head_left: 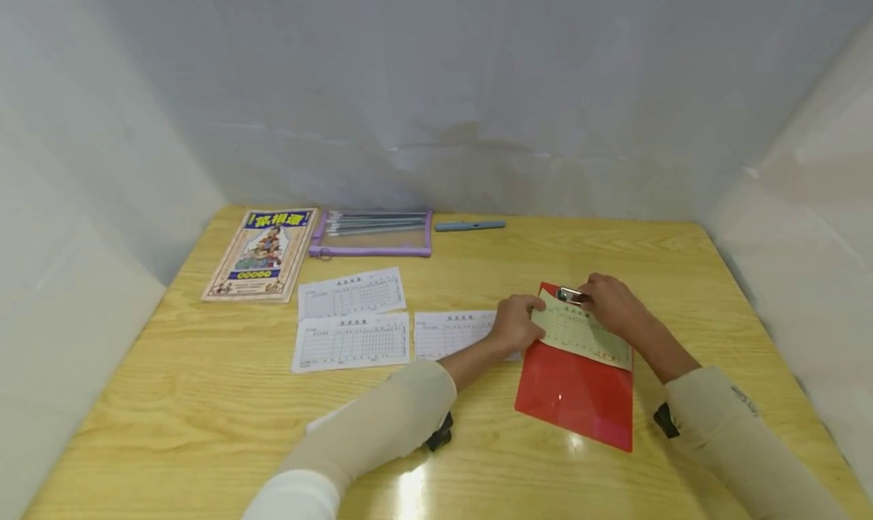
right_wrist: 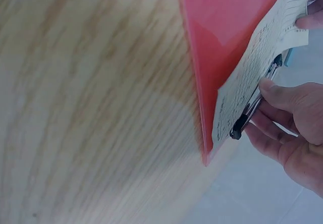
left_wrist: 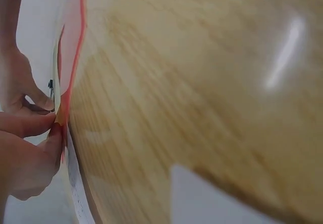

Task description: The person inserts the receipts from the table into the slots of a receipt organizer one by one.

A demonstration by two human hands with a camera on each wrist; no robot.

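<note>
A red clipboard (head_left: 573,399) lies on the table, its metal clip (head_left: 570,296) at the far end. Over its upper half is a pale yellow printed form (head_left: 580,330), slightly curved in the right wrist view. My left hand (head_left: 516,324) pinches the form's left edge; whether it also grips the board there is hard to tell. At the clip, my right hand (head_left: 616,305) pinches the metal, with the thumb (right_wrist: 272,90) on its near side and the other fingers behind. The form's top edge sits close to the clip (right_wrist: 255,100).
White printed forms (head_left: 351,342) lie left of the clipboard, one partly under my left hand. Farther back are a comic-style booklet (head_left: 259,258), a purple-edged zip pouch (head_left: 375,236) holding pens or pencils, and a blue pen (head_left: 470,225). Pale sheeting (head_left: 436,88) encloses the table.
</note>
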